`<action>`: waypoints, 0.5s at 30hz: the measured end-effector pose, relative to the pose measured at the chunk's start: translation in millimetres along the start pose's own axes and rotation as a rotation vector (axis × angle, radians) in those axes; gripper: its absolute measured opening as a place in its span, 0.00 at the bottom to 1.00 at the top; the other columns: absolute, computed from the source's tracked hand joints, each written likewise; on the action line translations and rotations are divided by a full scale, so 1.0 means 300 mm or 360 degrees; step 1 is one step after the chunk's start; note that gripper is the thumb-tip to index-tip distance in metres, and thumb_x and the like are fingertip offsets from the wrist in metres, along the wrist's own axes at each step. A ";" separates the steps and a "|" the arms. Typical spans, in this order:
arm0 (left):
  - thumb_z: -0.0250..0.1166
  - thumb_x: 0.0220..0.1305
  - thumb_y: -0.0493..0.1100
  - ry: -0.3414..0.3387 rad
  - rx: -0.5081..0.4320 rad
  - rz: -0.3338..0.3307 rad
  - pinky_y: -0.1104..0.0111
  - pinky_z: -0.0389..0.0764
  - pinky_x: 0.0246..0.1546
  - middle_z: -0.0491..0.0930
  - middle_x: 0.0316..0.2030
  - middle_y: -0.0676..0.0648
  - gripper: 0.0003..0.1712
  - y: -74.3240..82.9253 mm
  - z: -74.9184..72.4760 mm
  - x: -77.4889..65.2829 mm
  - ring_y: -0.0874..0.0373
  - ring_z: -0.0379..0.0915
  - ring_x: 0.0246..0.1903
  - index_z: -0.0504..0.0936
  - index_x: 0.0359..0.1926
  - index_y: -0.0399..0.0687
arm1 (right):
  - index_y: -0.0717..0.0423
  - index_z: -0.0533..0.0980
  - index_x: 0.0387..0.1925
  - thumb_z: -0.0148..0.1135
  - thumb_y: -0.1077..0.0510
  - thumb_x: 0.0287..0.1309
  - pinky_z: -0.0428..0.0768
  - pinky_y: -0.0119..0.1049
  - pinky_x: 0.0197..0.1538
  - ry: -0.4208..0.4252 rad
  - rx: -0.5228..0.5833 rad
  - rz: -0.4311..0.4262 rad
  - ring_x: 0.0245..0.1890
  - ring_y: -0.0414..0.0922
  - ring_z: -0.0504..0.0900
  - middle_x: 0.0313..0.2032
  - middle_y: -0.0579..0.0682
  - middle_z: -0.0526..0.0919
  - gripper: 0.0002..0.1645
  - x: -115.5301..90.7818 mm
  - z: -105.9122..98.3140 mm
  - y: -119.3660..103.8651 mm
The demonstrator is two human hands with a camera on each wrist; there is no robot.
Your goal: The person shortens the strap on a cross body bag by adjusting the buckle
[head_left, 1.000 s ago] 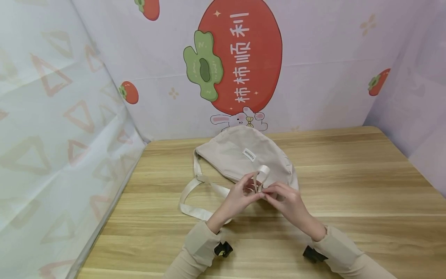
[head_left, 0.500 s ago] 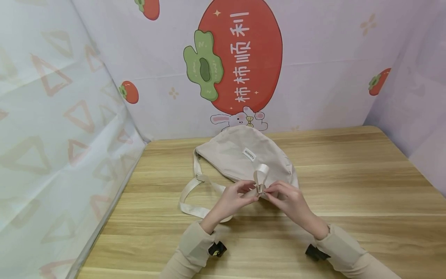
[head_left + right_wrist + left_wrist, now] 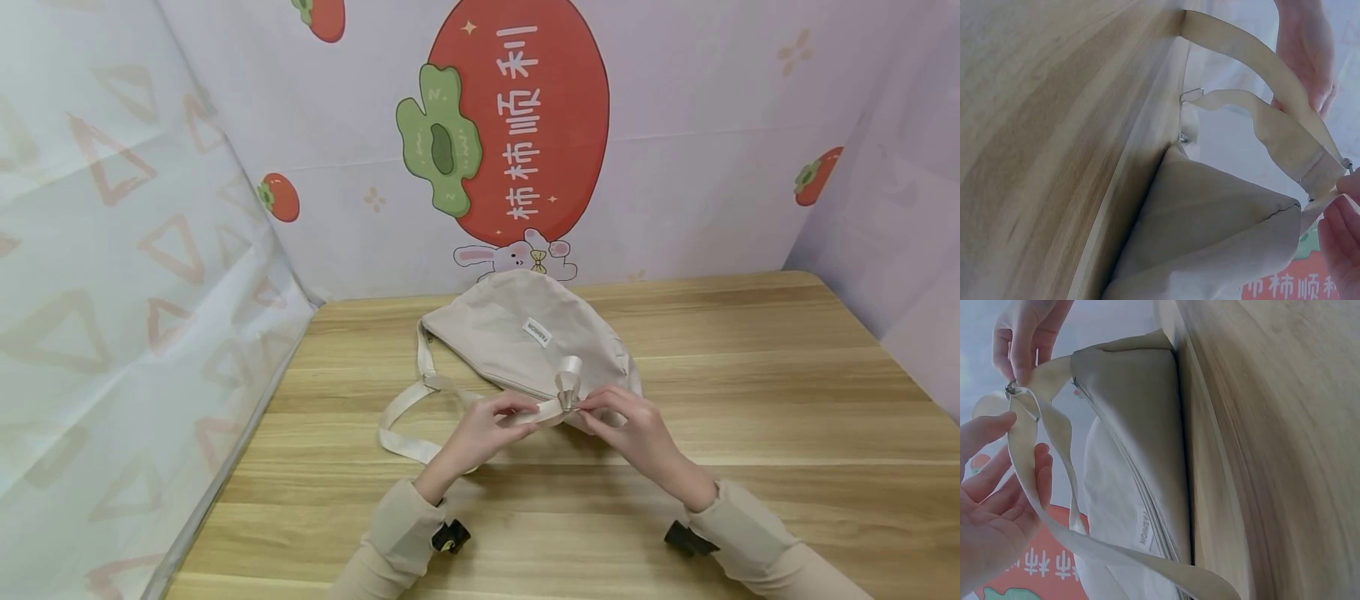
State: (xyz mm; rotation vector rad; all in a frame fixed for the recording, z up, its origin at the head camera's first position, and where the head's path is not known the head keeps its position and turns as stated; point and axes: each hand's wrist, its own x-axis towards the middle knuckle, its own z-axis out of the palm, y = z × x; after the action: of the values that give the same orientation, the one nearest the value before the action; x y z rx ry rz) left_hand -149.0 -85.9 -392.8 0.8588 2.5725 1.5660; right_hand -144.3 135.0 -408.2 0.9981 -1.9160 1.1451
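A beige shoulder bag (image 3: 510, 333) lies on the wooden table, its white label facing up. In the head view my left hand (image 3: 480, 437) pinches the bag's flat strap (image 3: 550, 411) between thumb and fingers, just left of a small metal strap buckle (image 3: 567, 401). My right hand (image 3: 633, 429) pinches the strap right at that buckle from the other side. A short loop of strap (image 3: 570, 369) stands up above it. The left wrist view shows the strap running through the buckle (image 3: 1011, 389) and past the left hand (image 3: 997, 500). Beside the right hand (image 3: 1342, 234), the strap folds back on itself.
The rest of the strap (image 3: 390, 433) curves over the table (image 3: 750, 400) to the left of the bag. A second metal ring (image 3: 1192, 94) joins strap parts near the tabletop. A patterned cloth backdrop (image 3: 675, 167) rises behind the table's far edge.
My left hand has moved left, away from the buckle, and a longer stretch of strap now shows between them. The right hand has shifted slightly right with the buckle. The bag has stayed put.
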 end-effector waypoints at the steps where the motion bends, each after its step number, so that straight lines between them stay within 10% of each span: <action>1: 0.66 0.50 0.36 0.0003 0.0006 -0.0013 0.70 0.75 0.43 0.80 0.38 0.46 0.11 0.010 -0.006 -0.005 0.56 0.75 0.40 0.81 0.37 0.40 | 0.62 0.77 0.24 0.54 0.52 0.57 0.74 0.21 0.34 0.0005 -0.0004 -0.0001 0.25 0.40 0.76 0.25 0.51 0.79 0.17 0.000 -0.003 0.002; 6: 0.65 0.49 0.31 0.0006 0.0038 0.0003 0.65 0.76 0.42 0.80 0.37 0.41 0.08 0.057 -0.042 -0.028 0.50 0.75 0.40 0.81 0.34 0.35 | 0.61 0.77 0.24 0.54 0.51 0.57 0.72 0.17 0.39 0.0024 -0.0030 0.0008 0.27 0.40 0.76 0.25 0.51 0.79 0.17 0.002 -0.019 0.008; 15: 0.67 0.50 0.39 0.0014 0.0117 -0.0063 0.71 0.74 0.45 0.79 0.40 0.50 0.05 -0.052 -0.074 -0.063 0.58 0.73 0.44 0.83 0.31 0.46 | 0.63 0.77 0.23 0.53 0.52 0.58 0.71 0.17 0.41 0.0035 -0.0014 0.0009 0.28 0.41 0.77 0.25 0.52 0.79 0.18 0.000 -0.041 0.019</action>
State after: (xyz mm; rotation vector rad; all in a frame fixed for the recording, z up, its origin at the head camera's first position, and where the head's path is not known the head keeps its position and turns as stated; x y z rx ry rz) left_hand -146.3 -118.1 -399.6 0.8025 2.6512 1.4766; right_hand -147.1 148.1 -405.9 0.9724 -1.9059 1.1455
